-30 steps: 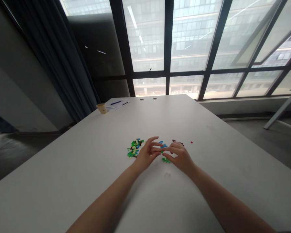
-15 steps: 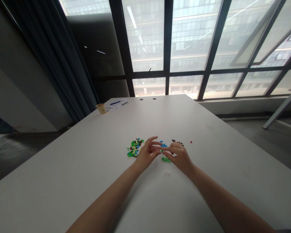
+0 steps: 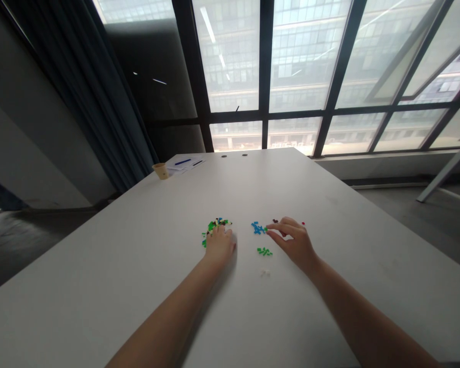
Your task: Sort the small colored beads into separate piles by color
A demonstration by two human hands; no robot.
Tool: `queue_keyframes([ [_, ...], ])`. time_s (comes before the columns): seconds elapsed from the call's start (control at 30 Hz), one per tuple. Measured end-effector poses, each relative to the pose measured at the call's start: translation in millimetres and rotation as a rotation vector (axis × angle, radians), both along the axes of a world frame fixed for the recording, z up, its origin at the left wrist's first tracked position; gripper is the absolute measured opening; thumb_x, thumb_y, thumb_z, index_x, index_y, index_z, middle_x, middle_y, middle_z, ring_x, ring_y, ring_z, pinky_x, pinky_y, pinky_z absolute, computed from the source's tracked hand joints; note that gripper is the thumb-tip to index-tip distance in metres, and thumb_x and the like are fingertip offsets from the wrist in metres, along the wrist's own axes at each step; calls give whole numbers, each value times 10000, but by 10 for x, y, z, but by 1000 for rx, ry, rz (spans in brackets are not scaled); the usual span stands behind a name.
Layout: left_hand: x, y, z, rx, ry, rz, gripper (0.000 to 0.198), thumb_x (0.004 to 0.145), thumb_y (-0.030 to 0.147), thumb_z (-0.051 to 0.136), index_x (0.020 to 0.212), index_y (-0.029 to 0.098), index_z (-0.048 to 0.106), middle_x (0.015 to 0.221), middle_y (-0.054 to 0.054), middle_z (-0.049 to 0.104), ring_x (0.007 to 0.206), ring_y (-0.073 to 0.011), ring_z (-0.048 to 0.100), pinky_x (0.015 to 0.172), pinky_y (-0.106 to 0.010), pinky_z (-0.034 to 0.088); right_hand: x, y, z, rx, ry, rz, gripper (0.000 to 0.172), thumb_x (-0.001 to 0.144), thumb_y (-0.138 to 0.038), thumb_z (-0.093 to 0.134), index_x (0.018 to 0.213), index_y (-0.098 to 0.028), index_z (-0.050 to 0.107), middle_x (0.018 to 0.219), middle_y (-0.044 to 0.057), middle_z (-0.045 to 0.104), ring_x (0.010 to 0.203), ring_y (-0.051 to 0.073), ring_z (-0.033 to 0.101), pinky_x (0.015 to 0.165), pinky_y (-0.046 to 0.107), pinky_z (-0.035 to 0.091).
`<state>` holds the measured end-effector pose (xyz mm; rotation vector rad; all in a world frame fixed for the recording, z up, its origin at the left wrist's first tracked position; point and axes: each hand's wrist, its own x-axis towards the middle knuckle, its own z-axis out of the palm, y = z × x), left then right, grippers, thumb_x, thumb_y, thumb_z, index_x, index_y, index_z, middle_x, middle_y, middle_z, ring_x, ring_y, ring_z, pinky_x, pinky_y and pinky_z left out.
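My left hand (image 3: 219,246) lies palm down over the near right part of a mixed pile of small toy bricks (image 3: 210,225), green, yellow, black and blue. Its fingers reach forward onto the bricks, slightly apart, and it hides part of the pile. My right hand (image 3: 294,239) pinches a small green brick (image 3: 266,229) between thumb and forefinger, just right of a cluster of blue bricks (image 3: 257,228). Below that cluster lies a group of green bricks (image 3: 264,251). Dark brown bricks (image 3: 275,221) show partly behind my right hand.
Several whitish pieces (image 3: 265,273) rest nearest to me on the white table (image 3: 329,306). A red brick (image 3: 303,223) sits beyond my right hand. At the far left stand a paper cup (image 3: 161,171) and papers (image 3: 180,166) with a blue pen (image 3: 183,161).
My hands were together over the middle and have parted. The left moved left onto the mixed pile; the right moved slightly right, with the green brick in its pinch.
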<state>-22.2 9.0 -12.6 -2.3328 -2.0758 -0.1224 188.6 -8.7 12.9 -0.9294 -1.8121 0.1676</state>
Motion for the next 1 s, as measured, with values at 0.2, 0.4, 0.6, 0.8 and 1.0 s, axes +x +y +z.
queue_keyframes([
  [0.2,-75,83,34,-81,0,-20,233,788,146,383,921,135,573,1022,-137,552,949,-228,499,804,-347,395,91,85,-26,-249,-229,12,124,743,-255,579,772,-203,689,579,-8,508,553,102,458,582,237,378],
  [0.4,-91,116,54,-108,-17,-12,269,808,122,311,884,141,568,946,-127,581,859,-212,537,734,-329,409,195,207,-193,-587,-451,-17,125,672,-194,578,719,-207,693,624,-1,563,575,107,479,556,218,344],
  [0.6,-90,103,43,-74,24,-9,291,813,124,295,948,152,552,967,-121,593,884,-220,542,738,-346,411,199,244,-326,-700,-501,15,156,637,-193,576,722,-206,706,611,4,557,568,109,478,528,213,324],
  [0.8,-98,125,21,-91,43,4,302,807,101,299,955,126,560,995,-126,591,918,-207,537,762,-319,414,223,285,-388,-757,-486,48,180,637,-210,592,768,-194,714,605,8,559,540,102,466,503,208,314],
  [1.0,-113,148,9,-93,46,3,305,817,108,281,918,129,568,991,-122,583,914,-206,535,746,-311,423,253,318,-402,-747,-444,16,178,665,-247,579,755,-170,712,562,15,551,521,106,450,510,219,318],
])
